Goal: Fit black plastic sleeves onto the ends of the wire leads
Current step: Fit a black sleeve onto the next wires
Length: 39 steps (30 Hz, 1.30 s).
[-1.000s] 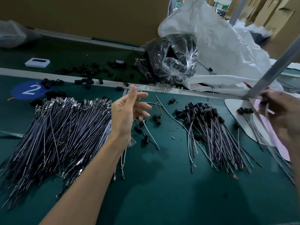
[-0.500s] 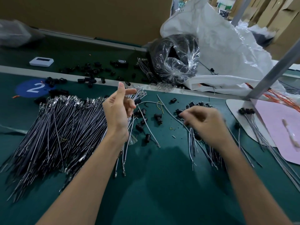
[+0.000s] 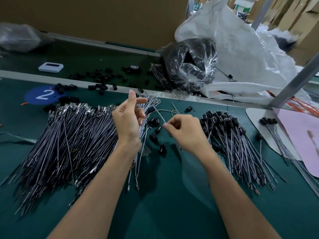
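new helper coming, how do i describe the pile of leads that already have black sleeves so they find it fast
From the big white plastic bag at the back, come forward onto the green table. Just right of the right hand lies a fanned pile of leads. Unlike the larger bare pile on the left, its far ends wear black sleeves.

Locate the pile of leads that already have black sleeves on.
Head view, right of centre on the green mat: the sleeved pile fans out just right of the right hand, left of the pink sheet.
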Tool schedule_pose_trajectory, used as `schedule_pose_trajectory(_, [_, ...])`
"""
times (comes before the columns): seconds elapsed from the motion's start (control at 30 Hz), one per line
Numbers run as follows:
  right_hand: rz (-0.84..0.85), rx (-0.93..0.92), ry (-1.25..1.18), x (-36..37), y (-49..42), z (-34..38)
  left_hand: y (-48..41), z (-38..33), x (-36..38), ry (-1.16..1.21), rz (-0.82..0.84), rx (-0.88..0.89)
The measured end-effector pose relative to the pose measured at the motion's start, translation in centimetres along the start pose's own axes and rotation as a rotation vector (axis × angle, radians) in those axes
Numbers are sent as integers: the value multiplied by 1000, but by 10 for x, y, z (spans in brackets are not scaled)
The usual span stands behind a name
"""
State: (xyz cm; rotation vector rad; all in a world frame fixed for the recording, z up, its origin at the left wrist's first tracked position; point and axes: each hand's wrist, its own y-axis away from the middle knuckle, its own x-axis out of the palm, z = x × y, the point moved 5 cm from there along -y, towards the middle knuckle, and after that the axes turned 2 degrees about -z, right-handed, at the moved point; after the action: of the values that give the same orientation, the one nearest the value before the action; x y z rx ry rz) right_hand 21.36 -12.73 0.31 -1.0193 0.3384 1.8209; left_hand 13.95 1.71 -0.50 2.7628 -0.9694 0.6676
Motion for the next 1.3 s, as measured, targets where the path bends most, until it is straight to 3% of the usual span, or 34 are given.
schedule_pose_trajectory(0.17, [-192, -65, -214, -21, 12, -11, 1, -5, 4, -179, 33, 76])
schedule_pose_trajectory(0.3, [-350, -164, -147, -23, 21, -17, -5, -22, 3, -957, 161, 264])
schedule_pose_trajectory(0.4, [-360, -232, -56, -20, 23, -17, -14, -34, -24, -1605, 89, 179])
schedule_pose_trajectory(0.47, [-364, -242, -49, -20, 24, -18, -17, -42, -41, -1765, 29, 103])
schedule_pose_trajectory(0.87, [-355, -249, -119, -21, 22, -20, -22, -47, -55, -1678, 173, -55])
schedule_pose_trajectory(1.13, [-366, -235, -128, -23, 22, -21, -12, -74, -36, -1661, 91, 86])
schedule_pose_trajectory(1.23, [-376, -200, -188, -27, 21, -21, -6, -77, -13, -1353, 295, 109])
schedule_pose_trajectory(1.3, [-363, -91, -360, -31, 20, -27, 8, -78, 14, -1162, 459, 252])
